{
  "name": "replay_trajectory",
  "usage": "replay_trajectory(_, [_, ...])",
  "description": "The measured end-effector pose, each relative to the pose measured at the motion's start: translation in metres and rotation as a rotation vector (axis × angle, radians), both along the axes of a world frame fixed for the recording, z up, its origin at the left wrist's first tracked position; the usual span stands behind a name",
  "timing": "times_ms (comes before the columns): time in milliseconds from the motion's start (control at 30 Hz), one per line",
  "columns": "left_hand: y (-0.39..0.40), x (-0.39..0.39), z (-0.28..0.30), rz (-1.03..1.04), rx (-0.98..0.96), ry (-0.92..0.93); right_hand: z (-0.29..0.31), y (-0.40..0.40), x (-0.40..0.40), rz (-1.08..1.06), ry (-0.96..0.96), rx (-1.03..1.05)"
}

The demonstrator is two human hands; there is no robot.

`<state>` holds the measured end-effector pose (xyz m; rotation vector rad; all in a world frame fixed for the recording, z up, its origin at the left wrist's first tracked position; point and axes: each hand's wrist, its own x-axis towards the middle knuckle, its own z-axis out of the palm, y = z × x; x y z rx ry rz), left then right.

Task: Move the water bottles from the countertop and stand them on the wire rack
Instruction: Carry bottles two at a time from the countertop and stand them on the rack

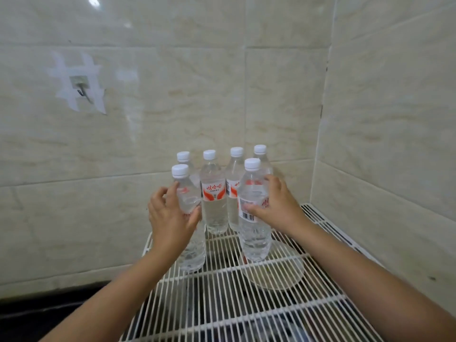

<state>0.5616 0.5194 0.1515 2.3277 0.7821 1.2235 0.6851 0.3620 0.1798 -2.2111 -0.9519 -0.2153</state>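
Several clear water bottles with white caps and red-and-white labels stand upright on the white wire rack (246, 304). A back row stands near the wall, one of them the middle bottle (213, 193). In front, my left hand (170, 215) curls round the front left bottle (191, 253) at its label. My right hand (274, 201) grips the front right bottle (254, 238) around its label, thumb on the barcode. Both front bottles stand with their bases on the rack wires.
Tiled walls close in the rack at the back and right, forming a corner. A metal hook (82, 91) taped to the wall hangs at upper left. A pale round dish (276, 275) shows beneath the rack wires. A dark countertop edge (37, 309) lies at lower left.
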Motion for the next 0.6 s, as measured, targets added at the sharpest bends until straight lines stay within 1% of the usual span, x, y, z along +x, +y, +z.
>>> replay_trajectory(167, [0.008, -0.019, 0.028, 0.007, 0.053, 0.016, 0.04, -0.015, 0.011, 0.001, 0.039, -0.011])
replay_trajectory(267, [0.017, -0.022, 0.05, -0.011, 0.038, 0.025, 0.059, -0.01, 0.009, 0.048, -0.021, -0.037])
replay_trajectory(333, [0.023, -0.021, 0.065, -0.074, 0.038, 0.095, 0.068, -0.002, 0.005, 0.076, -0.073, -0.113])
replay_trajectory(400, [0.023, -0.02, 0.077, -0.18, 0.058, 0.24, 0.07, 0.006, 0.005, 0.099, -0.125, -0.221])
replay_trajectory(467, [0.02, -0.017, 0.083, -0.238, 0.093, 0.353, 0.07, 0.012, 0.006, 0.107, -0.152, -0.306])
replay_trajectory(533, [0.017, -0.013, 0.085, -0.23, 0.102, 0.379, 0.069, 0.015, 0.005, 0.093, -0.156, -0.31])
replay_trajectory(600, [0.016, -0.008, 0.083, -0.21, 0.094, 0.356, 0.068, 0.018, 0.003, 0.076, -0.182, -0.276])
